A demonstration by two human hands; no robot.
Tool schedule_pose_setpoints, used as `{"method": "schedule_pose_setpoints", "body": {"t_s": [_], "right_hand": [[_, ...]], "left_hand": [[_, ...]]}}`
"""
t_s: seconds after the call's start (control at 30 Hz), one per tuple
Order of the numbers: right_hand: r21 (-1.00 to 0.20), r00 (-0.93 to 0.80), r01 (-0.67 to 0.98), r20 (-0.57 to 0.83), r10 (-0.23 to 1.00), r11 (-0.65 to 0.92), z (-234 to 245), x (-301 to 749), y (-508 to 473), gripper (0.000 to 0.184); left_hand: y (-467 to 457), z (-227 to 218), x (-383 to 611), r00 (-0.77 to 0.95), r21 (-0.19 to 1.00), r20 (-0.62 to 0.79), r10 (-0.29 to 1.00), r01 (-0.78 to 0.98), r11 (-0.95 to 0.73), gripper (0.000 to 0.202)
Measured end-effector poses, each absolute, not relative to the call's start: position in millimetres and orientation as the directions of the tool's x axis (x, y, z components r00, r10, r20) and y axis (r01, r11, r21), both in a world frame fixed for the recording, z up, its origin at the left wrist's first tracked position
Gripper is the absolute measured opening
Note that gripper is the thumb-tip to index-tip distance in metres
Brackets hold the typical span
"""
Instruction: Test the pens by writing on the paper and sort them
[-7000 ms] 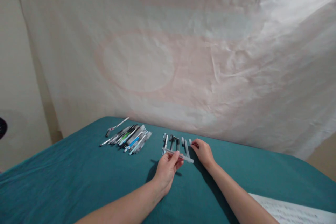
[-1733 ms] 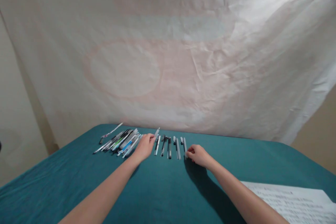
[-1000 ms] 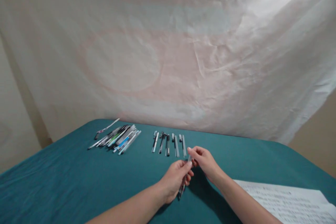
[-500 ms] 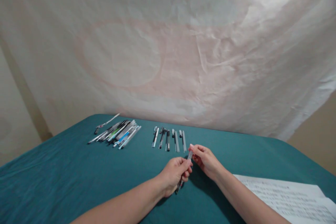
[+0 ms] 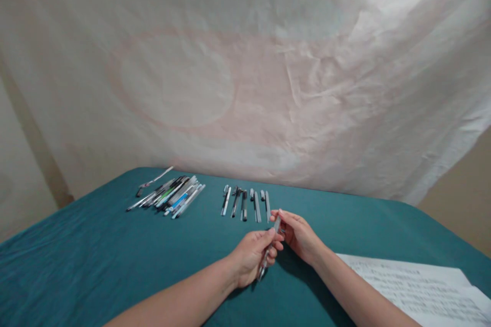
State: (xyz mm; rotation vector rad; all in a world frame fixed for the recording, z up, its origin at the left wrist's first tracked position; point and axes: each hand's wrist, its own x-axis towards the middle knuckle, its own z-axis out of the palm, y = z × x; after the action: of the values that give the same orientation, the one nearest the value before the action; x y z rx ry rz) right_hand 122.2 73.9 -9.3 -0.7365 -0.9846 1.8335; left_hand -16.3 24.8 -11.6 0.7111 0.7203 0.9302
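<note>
My left hand (image 5: 258,254) is closed around a clear-barrelled pen (image 5: 277,223), held slanting just above the cloth. The pen's lower tip sticks out below the fingers, pointing toward me. At its upper end my right hand (image 5: 301,235) pinches the barrel between thumb and fingertips; its other fingers curl behind and are partly hidden. Beyond the hands lies a row of several pens, each a barrel with a cap beside it; the nearest is the pen at the row's right end (image 5: 267,207).
A heap of pens and parts (image 5: 180,196) lies at the back left, with a thin white strip (image 5: 157,179) behind it. Printed sheets (image 5: 406,286) rest at the right front. The green-clothed table (image 5: 115,265) ends against a hanging pale sheet (image 5: 261,87).
The pen in my left hand has turned, and more of its upper barrel and lower tip shows. My right fingers have shifted slightly along its upper end.
</note>
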Motion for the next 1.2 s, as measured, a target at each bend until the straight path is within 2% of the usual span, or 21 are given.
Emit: {"method": "schedule_pose_setpoints", "body": {"t_s": [0.23,0.47,0.77,1.0,1.1,1.2], "right_hand": [[-0.894,-0.349,-0.380,-0.098,0.932,-0.236,-10,122,73,0.028],[-0.898,-0.234,-0.393,-0.110,0.966,-0.197,-9,126,78,0.027],[-0.862,-0.345,-0.430,-0.118,0.931,-0.269,-11,130,83,0.026],[-0.892,-0.316,-0.398,-0.086,0.945,-0.215,-10,128,79,0.026],[-0.883,-0.310,-0.413,-0.092,0.946,-0.222,-11,129,80,0.022],[-0.868,-0.331,-0.434,-0.097,0.939,-0.242,-13,129,82,0.026]], "left_hand": [[23,-10,-16,0.427,0.803,-0.227,0.875,-0.426,0.416,0.035],[22,-6,-16,0.347,0.787,-0.299,0.889,-0.436,0.435,0.026],[23,-5,-17,0.372,0.758,-0.319,0.872,-0.452,0.470,0.018],[24,-9,-17,0.370,0.757,-0.316,0.874,-0.457,0.467,0.017],[24,-7,-18,0.395,0.741,-0.322,0.860,-0.461,0.489,0.018],[24,-6,-19,0.408,0.733,-0.324,0.854,-0.462,0.499,0.018]]}}
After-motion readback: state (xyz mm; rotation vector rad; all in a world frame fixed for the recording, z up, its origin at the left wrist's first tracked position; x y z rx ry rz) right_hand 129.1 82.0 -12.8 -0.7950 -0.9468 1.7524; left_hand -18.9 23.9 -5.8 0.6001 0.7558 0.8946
